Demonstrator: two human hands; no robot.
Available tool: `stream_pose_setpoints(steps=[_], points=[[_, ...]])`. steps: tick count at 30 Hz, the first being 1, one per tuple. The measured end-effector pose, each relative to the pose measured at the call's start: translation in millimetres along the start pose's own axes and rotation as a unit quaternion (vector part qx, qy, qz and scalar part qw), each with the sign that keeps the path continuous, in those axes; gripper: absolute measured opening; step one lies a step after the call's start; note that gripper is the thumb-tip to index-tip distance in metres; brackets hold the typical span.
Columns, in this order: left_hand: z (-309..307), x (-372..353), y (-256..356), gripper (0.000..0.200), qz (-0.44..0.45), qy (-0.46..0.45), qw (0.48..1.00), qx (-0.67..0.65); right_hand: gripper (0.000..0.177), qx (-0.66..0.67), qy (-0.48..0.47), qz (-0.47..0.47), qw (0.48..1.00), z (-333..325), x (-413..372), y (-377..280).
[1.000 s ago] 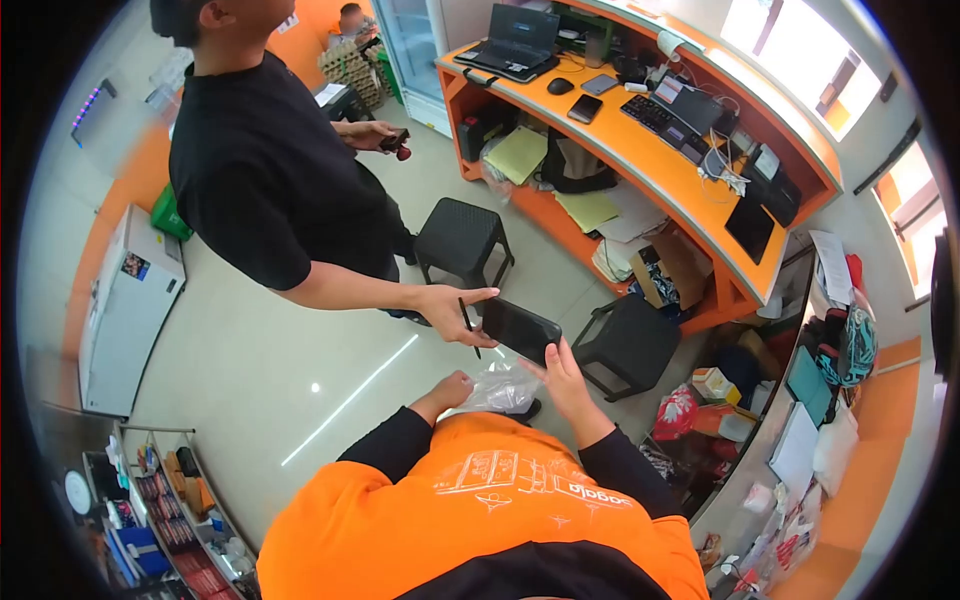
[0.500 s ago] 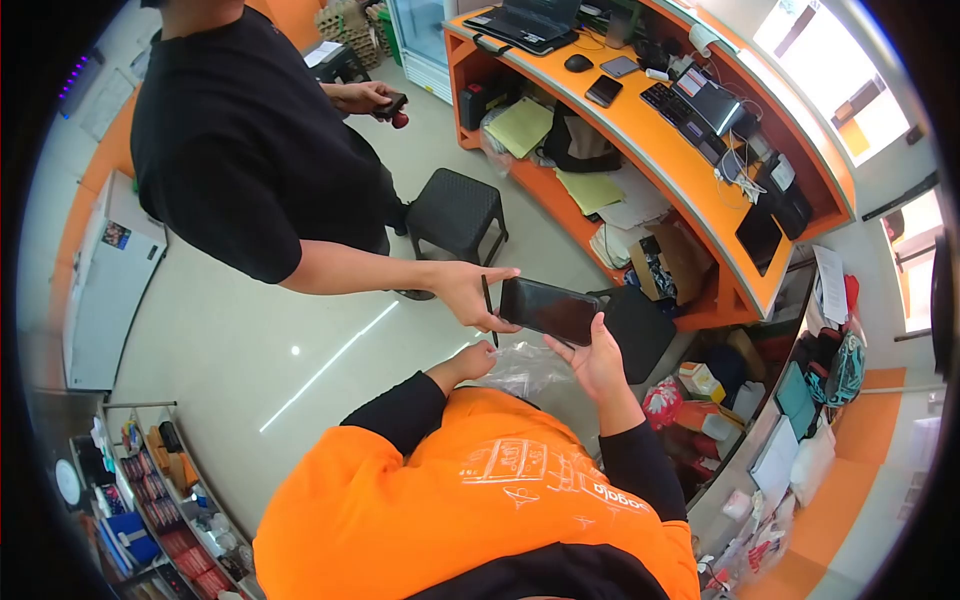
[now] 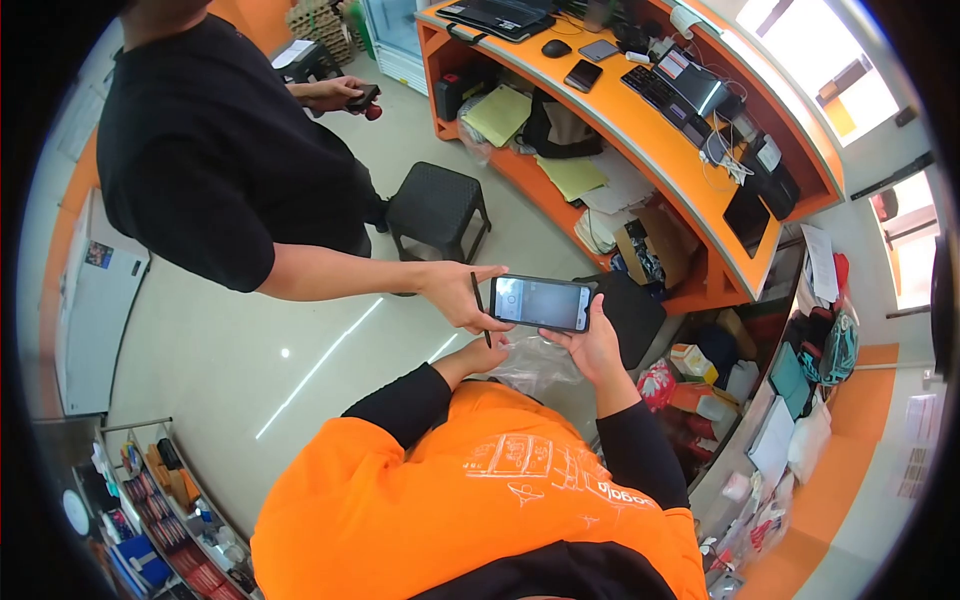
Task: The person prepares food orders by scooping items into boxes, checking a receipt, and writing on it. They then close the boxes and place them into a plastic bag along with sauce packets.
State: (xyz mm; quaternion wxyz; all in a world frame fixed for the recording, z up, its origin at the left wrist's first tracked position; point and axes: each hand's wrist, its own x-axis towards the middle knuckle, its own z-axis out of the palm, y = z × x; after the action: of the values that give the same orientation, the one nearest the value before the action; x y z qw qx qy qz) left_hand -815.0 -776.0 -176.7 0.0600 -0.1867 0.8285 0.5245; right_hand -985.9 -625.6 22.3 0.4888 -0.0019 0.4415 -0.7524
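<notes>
A phone (image 3: 541,303) with its screen lit is gripped at its right end by my right hand (image 3: 597,343). At its left end are the fingers of another person's hand (image 3: 455,292), which also has a thin dark stick (image 3: 480,308) in it. Below that hand, my left hand (image 3: 486,354) is closed on a crumpled clear plastic bag (image 3: 535,365), its fingers partly hidden. The other person, in a black shirt (image 3: 190,150), holds a small dark object (image 3: 364,97) in their other hand.
An orange counter (image 3: 640,110) with a laptop, phones and cables curves across the upper right. Black stools (image 3: 437,208) stand on the floor. A white freezer (image 3: 105,310) is at the left, with a stocked rack (image 3: 175,500) below it. Cluttered shelves (image 3: 710,390) are at the right.
The phone's dark screen has lit up, and the phone lies more level. The surroundings have shifted slightly left in view. Both my hands keep their holds.
</notes>
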Motion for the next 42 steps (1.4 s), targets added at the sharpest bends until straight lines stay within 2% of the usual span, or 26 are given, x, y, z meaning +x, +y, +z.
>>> stream_pose_setpoints(steps=[2,5,9,15,20,21,24,25,26,28,29,31,32,33,34,35,36,37,38,39,40,42], points=[[-5.6,0.0,13.2,0.037,-0.053,-0.049,0.997,-0.020,0.064,-0.007,-0.004,-0.012,1.000,1.5,-1.1,-0.4],[-5.7,0.0,15.7,0.039,0.002,-0.041,0.999,0.008,0.064,-0.019,-0.011,-0.011,1.000,3.3,-2.7,-3.3],[-6.4,2.2,20.5,0.040,-0.075,-0.088,0.993,-0.012,0.069,-0.022,-0.013,0.000,1.000,11.2,-1.7,-13.6],[-6.1,1.9,40.5,0.040,-0.145,-0.151,0.978,-0.014,0.078,-0.003,-0.047,0.021,0.999,17.6,7.0,-28.8],[13.0,3.2,66.7,0.040,-0.119,-0.173,0.978,0.009,0.087,0.002,-0.038,-0.014,0.999,1.9,-6.6,-26.9],[20.9,4.7,72.3,0.040,-0.110,-0.176,0.978,0.020,0.081,0.014,0.021,-0.028,0.999,-0.3,-20.0,-27.5],[48.5,11.6,95.4,0.043,0.055,-0.153,0.987,0.013,0.065,-0.074,0.117,-0.159,0.978,-47.3,-73.0,-13.0],[54.6,10.6,112.9,0.040,0.039,-0.168,0.985,-0.034,0.046,-0.077,0.123,-0.258,0.955,-72.9,-96.5,-0.3],[51.0,0.0,157.0,0.038,0.022,-0.182,0.980,-0.080,0.035,-0.033,0.044,-0.306,0.950,-105.8,-125.4,11.1],[54.0,-18.3,221.7,0.038,-0.039,-0.280,0.938,-0.200,0.028,-0.010,-0.099,-0.307,0.947,-132.6,-199.7,21.7],[62.0,-33.2,248.0,0.038,-0.073,-0.328,0.907,-0.255,0.027,-0.111,-0.016,-0.331,0.937,-134.2,-227.4,28.7],[87.9,-69.7,289.7,0.038,-0.097,-0.435,0.850,-0.280,0.027,-0.299,0.162,-0.354,0.871,-128.1,-270.2,47.0],[101.6,-89.2,310.1,0.039,-0.110,-0.486,0.818,-0.287,0.027,-0.267,0.185,-0.356,0.876,-130.6,-288.1,62.7],[117.0,-115.7,329.6,0.035,-0.122,-0.483,0.833,-0.240,0.028,-0.235,0.204,-0.359,0.880,-134.5,-302.7,80.3],[133.0,-140.8,340.9,0.036,-0.094,-0.530,0.816,-0.209,0.030,-0.203,0.221,-0.363,0.882,-141.6,-322.6,94.5],[148.2,-166.2,348.5,0.037,-0.068,-0.575,0.796,-0.178,0.036,-0.215,0.159,-0.318,0.910,-146.2,-351.7,100.3],[161.8,-190.4,355.1,0.039,-0.043,-0.619,0.770,-0.146,0.041,-0.317,0.205,-0.262,0.888,-151.9,-378.6,113.0],[174.8,-210.5,362.7,0.049,-0.011,-0.652,0.747,-0.134,0.046,-0.412,0.251,-0.197,0.854,-159.2,-405.8,126.9],[184.3,-224.2,370.8,0.051,0.021,-0.607,0.781,-0.144,0.051,-0.496,0.296,-0.122,0.807,-165.3,-434.8,141.3],[189.3,-233.0,377.2,0.053,0.051,-0.561,0.812,-0.155,0.076,-0.521,0.395,-0.172,0.737,-164.8,-466.8,162.5],[193.1,-241.0,384.0,0.055,0.079,-0.512,0.839,-0.168,0.083,-0.514,0.427,-0.123,0.734,-165.4,-501.4,173.5],[207.2,-252.2,414.5,0.027,0.009,-0.520,0.818,-0.247,0.098,-0.491,0.476,-0.021,0.729,-161.3,-561.6,192.0]])
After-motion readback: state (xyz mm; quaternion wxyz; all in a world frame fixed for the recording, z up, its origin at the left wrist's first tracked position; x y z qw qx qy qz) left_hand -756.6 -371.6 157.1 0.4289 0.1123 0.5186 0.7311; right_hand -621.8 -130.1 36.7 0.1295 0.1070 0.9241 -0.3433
